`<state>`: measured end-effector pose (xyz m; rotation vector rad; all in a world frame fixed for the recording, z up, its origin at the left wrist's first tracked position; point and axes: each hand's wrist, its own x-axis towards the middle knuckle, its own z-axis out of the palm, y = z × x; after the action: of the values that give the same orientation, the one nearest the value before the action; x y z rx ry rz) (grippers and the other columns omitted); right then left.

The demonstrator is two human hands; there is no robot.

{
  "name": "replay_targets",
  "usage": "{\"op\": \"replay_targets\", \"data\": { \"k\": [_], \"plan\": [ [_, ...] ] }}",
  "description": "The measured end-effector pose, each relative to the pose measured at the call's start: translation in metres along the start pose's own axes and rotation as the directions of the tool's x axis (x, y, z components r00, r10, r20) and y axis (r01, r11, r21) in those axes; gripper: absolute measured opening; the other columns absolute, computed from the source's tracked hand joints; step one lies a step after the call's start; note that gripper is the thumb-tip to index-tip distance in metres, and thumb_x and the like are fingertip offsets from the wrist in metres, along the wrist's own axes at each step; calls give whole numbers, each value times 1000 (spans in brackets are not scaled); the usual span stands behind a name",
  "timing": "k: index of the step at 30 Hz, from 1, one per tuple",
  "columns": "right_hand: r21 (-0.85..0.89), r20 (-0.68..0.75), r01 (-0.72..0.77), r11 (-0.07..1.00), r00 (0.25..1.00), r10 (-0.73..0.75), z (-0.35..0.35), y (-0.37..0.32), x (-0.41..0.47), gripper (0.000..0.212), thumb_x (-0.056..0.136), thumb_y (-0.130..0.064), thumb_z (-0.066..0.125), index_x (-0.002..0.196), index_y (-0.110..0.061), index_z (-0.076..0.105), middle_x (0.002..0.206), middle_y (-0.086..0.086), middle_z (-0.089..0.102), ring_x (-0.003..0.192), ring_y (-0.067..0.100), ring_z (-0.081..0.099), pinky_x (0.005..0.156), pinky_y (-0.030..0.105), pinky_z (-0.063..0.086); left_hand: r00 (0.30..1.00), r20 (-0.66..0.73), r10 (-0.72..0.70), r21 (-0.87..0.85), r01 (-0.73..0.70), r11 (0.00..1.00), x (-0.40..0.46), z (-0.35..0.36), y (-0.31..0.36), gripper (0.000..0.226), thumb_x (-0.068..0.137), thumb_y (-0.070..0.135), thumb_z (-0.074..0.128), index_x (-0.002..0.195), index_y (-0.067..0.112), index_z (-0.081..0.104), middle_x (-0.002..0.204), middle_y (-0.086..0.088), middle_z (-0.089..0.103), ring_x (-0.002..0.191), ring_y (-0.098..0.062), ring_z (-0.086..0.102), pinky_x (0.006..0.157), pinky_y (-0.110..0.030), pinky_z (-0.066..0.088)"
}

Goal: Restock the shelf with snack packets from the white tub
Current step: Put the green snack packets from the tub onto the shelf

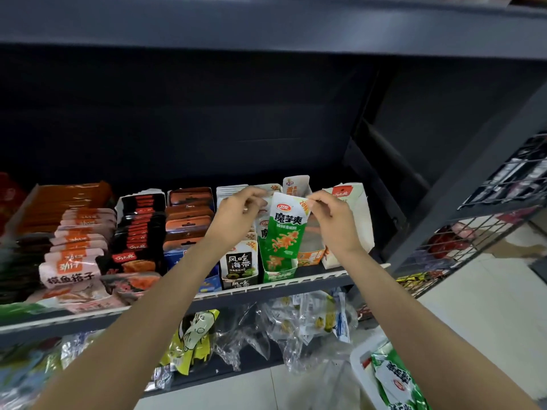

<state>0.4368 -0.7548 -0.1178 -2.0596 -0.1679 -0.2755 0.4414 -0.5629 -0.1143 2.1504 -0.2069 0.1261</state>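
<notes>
A green and white snack packet (286, 229) stands upright in a green display box (279, 273) on the dark shelf (266, 291). My right hand (333, 220) pinches the packet's top right corner. My left hand (239, 214) has curled fingers at the tops of the packets just left of it, by the green packet's top left edge. The white tub (359, 368) sits at the bottom right on the floor, with more green packets (396, 377) inside.
Rows of other snack boxes fill the shelf to the left, among them a black seaweed box (239, 264) and pink packets (74, 261). A white box (352, 214) stands right of my hands. Clear bags (296, 327) crowd the shelf below. A wire rack (479, 232) stands at right.
</notes>
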Motion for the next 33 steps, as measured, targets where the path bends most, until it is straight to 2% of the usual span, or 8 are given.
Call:
{"op": "replay_targets", "data": {
  "k": [6, 10, 13, 19, 23, 26, 31, 33],
  "plan": [
    [-112, 82, 2, 994, 997, 7, 22, 6, 17, 17, 93, -13, 55, 100, -5, 69, 85, 2, 67, 78, 13, 60, 76, 31, 51, 998, 46, 49, 189, -57, 980, -6, -1, -5, 29, 93, 11, 54, 121, 21, 58, 103, -2, 62, 94, -12, 61, 82, -25, 50],
    [-67, 93, -100, 993, 990, 106, 34, 14, 16, 16, 90, -2, 57, 101, 0, 69, 99, 14, 69, 83, 14, 61, 82, 30, 53, 994, 109, 12, 543, -70, 837, -2, 3, -5, 26, 95, 24, 49, 119, 22, 60, 117, -1, 60, 115, -21, 51, 99, -40, 40],
    [-20, 86, -133, 991, 987, 134, 42, 19, 10, 18, 89, 1, 56, 103, 0, 68, 102, 15, 69, 84, 14, 62, 75, 12, 49, 987, 156, -31, 677, -84, 731, -1, 8, -1, 31, 96, 29, 44, 125, 24, 55, 126, -1, 56, 124, -22, 40, 101, -40, 30],
    [-103, 24, -76, 992, 997, 79, 7, 27, -18, 22, 91, -11, 59, 112, -9, 65, 110, 1, 64, 94, 4, 55, 86, 19, 46, 993, 71, 98, 739, -118, 663, -18, 35, 16, 33, 96, 26, 42, 128, 22, 50, 124, -1, 55, 122, -24, 41, 96, -37, 30],
    [-157, 51, -165, 974, 983, 175, -34, 56, -64, 21, 93, -10, 55, 112, -10, 64, 107, -2, 66, 94, 5, 57, 85, 19, 46, 957, 175, 230, 652, -288, 702, -41, 88, 33, 24, 84, 15, 60, 108, 12, 65, 104, -9, 66, 105, -32, 57, 86, -42, 45],
    [-193, 8, -293, 936, 954, 300, -63, 92, -104, 19, 93, -12, 56, 109, -9, 66, 106, 4, 69, 99, 16, 63, 87, 33, 51, 936, 254, 246, 559, -349, 752, -61, 139, 42, 15, 81, 14, 63, 95, 10, 67, 90, -10, 67, 92, -32, 61, 77, -43, 50],
    [-346, -48, -512, 787, 847, 530, -113, 160, -184, 24, 94, -11, 50, 114, -11, 63, 116, 5, 65, 107, 18, 61, 84, 20, 42, 855, 493, 160, 406, -389, 827, -99, 231, 51, 22, 89, 16, 50, 109, 12, 60, 112, -9, 59, 112, -28, 50, 87, -36, 43],
    [-424, -62, -567, 707, 797, 601, -128, 189, -216, 29, 93, -11, 51, 121, -12, 59, 127, 7, 59, 115, 21, 56, 94, 24, 41, 782, 617, 88, 397, -405, 824, -113, 266, 48, 29, 91, 15, 47, 119, 13, 54, 125, -6, 51, 121, -25, 44, 94, -35, 40]
  ]
}}
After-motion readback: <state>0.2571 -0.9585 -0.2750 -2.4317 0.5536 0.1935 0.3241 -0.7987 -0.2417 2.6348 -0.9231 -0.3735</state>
